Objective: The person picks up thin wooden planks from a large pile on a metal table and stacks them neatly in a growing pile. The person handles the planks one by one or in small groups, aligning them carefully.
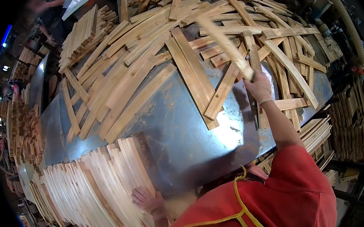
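Wooden slat (pixel 227 47) juts forward from right-hand fingers (pixel 251 86).

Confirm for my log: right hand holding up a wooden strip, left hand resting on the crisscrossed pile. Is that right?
No: the head view shows the left hand on the neat row of pale strips, not the crisscrossed pile. The rest stands.

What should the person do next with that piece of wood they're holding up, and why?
Probably swing the plank left and lower it beside the neat row of boards. The right hand grips its near end above the metal table, and the left hand rests at the row's right end, seemingly ready to steady it.
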Demonstrator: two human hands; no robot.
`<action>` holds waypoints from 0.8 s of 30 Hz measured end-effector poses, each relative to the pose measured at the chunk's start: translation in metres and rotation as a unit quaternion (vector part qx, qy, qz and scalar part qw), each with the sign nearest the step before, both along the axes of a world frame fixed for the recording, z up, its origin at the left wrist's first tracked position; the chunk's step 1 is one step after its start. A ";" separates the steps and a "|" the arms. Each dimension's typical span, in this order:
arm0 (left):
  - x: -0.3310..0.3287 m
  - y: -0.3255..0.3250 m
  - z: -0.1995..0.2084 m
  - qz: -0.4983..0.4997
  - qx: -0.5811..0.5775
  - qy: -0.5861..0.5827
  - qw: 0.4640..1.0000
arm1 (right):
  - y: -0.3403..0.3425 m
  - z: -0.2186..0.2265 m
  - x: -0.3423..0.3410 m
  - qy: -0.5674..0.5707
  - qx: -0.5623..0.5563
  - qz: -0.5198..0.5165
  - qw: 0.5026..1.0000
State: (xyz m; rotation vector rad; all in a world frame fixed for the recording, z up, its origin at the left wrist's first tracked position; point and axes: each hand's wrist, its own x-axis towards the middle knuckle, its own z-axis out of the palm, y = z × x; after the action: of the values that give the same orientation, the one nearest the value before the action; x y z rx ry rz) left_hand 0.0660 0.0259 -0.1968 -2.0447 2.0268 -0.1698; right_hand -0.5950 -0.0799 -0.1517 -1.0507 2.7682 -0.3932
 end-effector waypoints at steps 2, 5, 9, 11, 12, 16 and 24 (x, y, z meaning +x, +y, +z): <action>0.001 -0.001 -0.003 -0.001 -0.006 -0.001 1.000 | 0.016 -0.010 -0.008 0.013 0.040 -0.051 0.998; 0.010 0.001 -0.014 -0.025 -0.048 0.006 0.999 | 0.019 -0.005 -0.004 0.005 0.097 -0.076 0.992; 0.003 -0.003 -0.005 -0.047 -0.073 0.015 0.996 | 0.016 0.002 -0.012 -0.101 -0.046 -0.071 0.991; -0.002 -0.003 0.005 -0.030 -0.064 0.024 0.997 | 0.011 0.016 0.022 -0.425 -0.216 -0.058 0.877; -0.002 -0.003 0.004 -0.036 -0.071 0.034 0.996 | 0.013 0.017 0.055 -0.507 -0.310 -0.040 0.804; -0.005 -0.006 0.016 -0.017 -0.034 0.048 0.998 | 0.042 0.030 0.214 -0.578 -0.174 0.016 0.797; -0.028 -0.038 0.062 -0.009 0.082 0.256 0.963 | 0.129 -0.035 0.500 -0.746 -0.090 0.169 0.637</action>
State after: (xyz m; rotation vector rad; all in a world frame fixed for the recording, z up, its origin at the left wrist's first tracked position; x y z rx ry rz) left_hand 0.0382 -0.0124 -0.1350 -2.1192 2.2441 0.5645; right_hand -0.0953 0.0493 -0.1867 -0.6354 1.0138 -0.9150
